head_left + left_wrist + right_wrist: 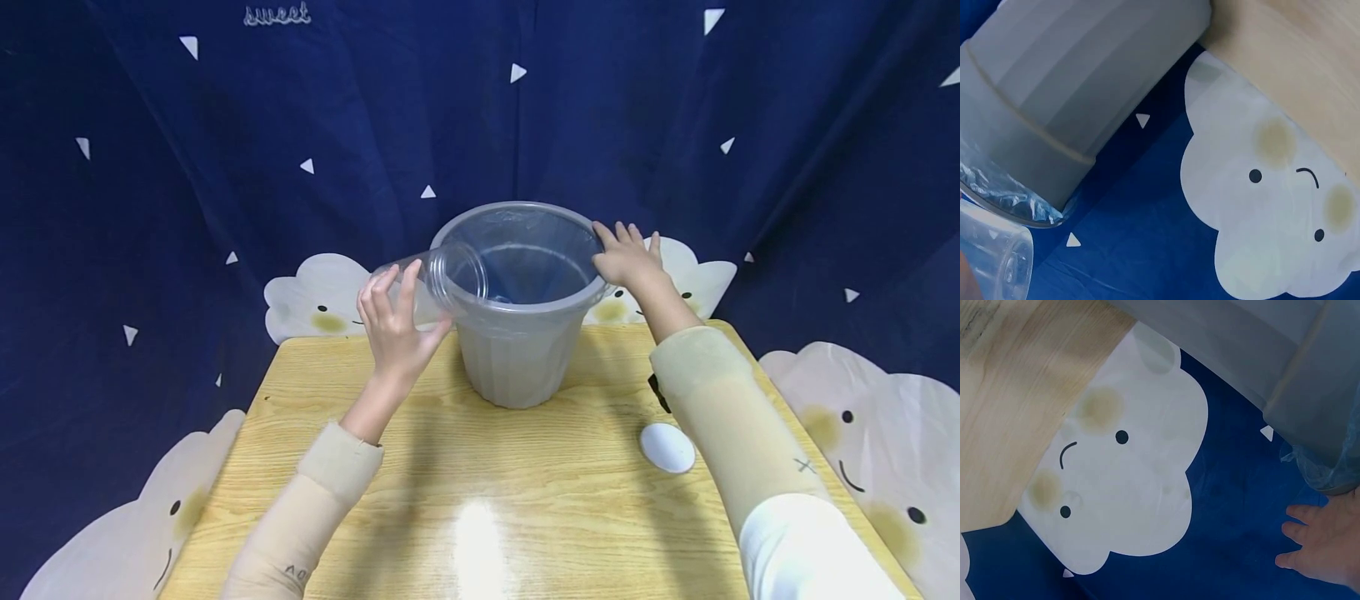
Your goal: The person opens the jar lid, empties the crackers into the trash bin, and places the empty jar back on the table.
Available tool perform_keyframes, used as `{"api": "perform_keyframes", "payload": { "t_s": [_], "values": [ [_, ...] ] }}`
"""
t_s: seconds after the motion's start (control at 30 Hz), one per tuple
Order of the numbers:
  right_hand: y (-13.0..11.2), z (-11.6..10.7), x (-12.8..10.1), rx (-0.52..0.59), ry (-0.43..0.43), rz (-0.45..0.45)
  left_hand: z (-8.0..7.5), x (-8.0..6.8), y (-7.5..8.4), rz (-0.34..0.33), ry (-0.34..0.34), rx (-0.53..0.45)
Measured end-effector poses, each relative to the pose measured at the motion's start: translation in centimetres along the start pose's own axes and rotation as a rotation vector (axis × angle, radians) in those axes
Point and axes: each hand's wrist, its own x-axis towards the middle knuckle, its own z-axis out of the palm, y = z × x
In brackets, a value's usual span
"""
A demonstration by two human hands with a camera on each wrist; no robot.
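Observation:
My left hand (399,333) holds a clear plastic jar (431,283) tipped on its side, its ringed round mouth over the left rim of a grey-white bin (517,358). In the left wrist view the jar (991,250) shows beside the bin's rim, with only a sliver of hand at the edge. A thin clear bag lines the bin, its crinkled edge folded over the rim. My right hand (628,257) rests at the bin's right rim, fingers spread. Those spread fingers (1300,532) appear just by the bag edge in the right wrist view.
A white round lid (667,447) lies on the wooden table (480,467) at the right. Beside it, a small black object (658,392) is partly hidden by the right sleeve. Behind the table hangs a dark blue curtain (375,125) with clouds and triangles.

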Motion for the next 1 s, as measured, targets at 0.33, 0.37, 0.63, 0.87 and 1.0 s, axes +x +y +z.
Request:
{"api": "perform_keyframes", "payload": {
  "t_s": [0.33, 0.37, 0.63, 0.87, 1.0],
  "values": [
    [0.0, 0.0, 0.1, -0.010, -0.007, 0.007, -0.1, -1.8, 0.1, -0.032, 0.038, -0.033],
    [0.0, 0.0, 0.1, -0.011, -0.006, 0.007, -0.1, -1.9, 0.1, -0.033, 0.045, -0.038],
    [0.0, -0.1, 0.0, -0.006, -0.009, 0.008, -0.3, -3.1, 0.5, -0.046, 0.073, -0.074],
    [0.0, 0.0, 0.0, -0.012, -0.009, 0.000, -0.6, -4.4, 0.7, -0.075, 0.024, -0.097],
    [0.0, 0.0, 0.0, -0.013, -0.002, -0.002, -0.8, -5.2, 0.9, -0.093, -0.023, -0.116]
  ]
}}
